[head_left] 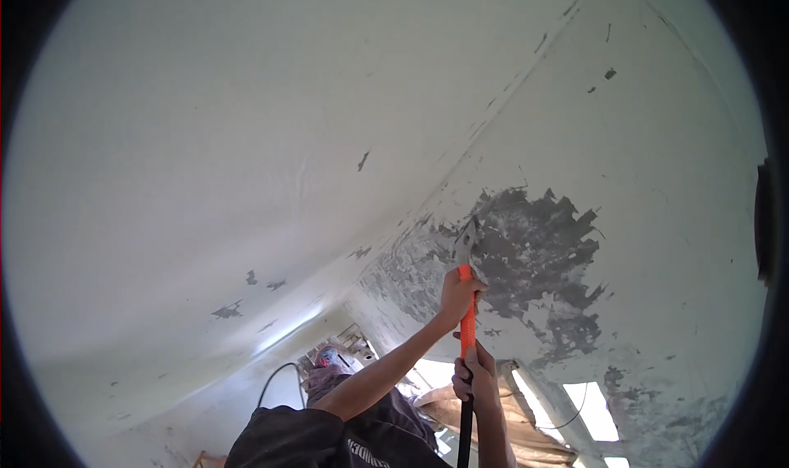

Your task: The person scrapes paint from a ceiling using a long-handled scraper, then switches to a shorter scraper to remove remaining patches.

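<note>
A long-handled scraper [467, 320] stretches up to the wall, with a bright orange grip section and a black lower shaft. Its grey metal head [466, 239] meets the wall at the left edge of a bare grey patch [538, 250]. My left hand [457, 296] is closed around the upper part of the orange section, just below the head. Lower down, my right hand [477, 375] wraps the handle where orange turns to black. Both arms are raised, and the tool's bottom end runs out of the frame.
White coating covers the surfaces around the patch, with smaller chipped spots [228, 310] and a long seam [501, 106]. Below are brown sheeting [468, 410], bright window openings [592, 410], a dark curved cable [279, 373] and cluttered items near the far corner.
</note>
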Motion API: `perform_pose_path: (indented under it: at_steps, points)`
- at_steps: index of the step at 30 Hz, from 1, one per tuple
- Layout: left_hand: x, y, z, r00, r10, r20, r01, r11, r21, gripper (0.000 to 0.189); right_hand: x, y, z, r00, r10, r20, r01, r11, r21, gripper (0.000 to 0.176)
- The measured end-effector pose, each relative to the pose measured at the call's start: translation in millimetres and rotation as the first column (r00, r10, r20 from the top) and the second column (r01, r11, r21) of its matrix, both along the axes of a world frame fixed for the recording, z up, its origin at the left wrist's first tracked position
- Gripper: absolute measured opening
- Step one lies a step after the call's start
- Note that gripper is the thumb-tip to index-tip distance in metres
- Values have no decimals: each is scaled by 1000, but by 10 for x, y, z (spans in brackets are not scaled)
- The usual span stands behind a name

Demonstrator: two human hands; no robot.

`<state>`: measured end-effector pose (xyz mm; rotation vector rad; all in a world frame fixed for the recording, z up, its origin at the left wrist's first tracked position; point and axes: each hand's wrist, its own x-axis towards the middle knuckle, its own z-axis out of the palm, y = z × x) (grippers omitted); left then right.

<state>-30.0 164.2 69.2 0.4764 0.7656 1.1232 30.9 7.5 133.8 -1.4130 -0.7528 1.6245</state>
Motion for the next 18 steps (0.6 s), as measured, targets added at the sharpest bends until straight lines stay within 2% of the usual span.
perform_pose_path:
  at_steps: [2, 3, 6, 7, 10, 12, 14, 15, 18]
  points:
    - [-89, 167, -175, 998, 3, -58, 1, 998, 64, 12, -75, 155, -84, 999, 18, 48, -19, 1000, 10, 44]
    - [-149, 217, -209, 1000, 24, 3, -24, 997, 73, 10, -109, 218, -164, 999, 25, 38, -25, 1000, 2, 44]
    - [-19, 40, -141, 996, 78, -42, -75, 993, 87, 12, -83, 33, -90, 1000, -25, 2, 25, 1000, -14, 44]
    - [41, -10, -46, 999, 28, -45, -27, 999, 24, 12, -47, -34, -26, 1000, -31, 2, 31, 999, 6, 44]
    - [-92, 92, 20, 999, 17, -41, -17, 1000, -4, 13, -94, 113, -24, 998, 6, 59, -6, 1000, 6, 44]
    - [-121, 99, -27, 1000, -26, -1, 26, 999, 26, 13, -65, 46, -48, 999, -13, 45, 12, 1000, 11, 44]
    - [-57, 40, 62, 997, 1, -83, 3, 999, 40, 13, -71, 16, -36, 1000, -24, 18, 23, 999, 39, 44]
    - [-70, 19, 223, 1000, -14, -18, 14, 1000, -5, 13, -105, -8, 97, 999, -34, 10, 34, 999, 37, 44]
    - [-187, 149, 62, 998, -52, -21, 53, 996, 73, 14, -154, 152, -60, 1000, -19, 9, 19, 1000, 17, 45]
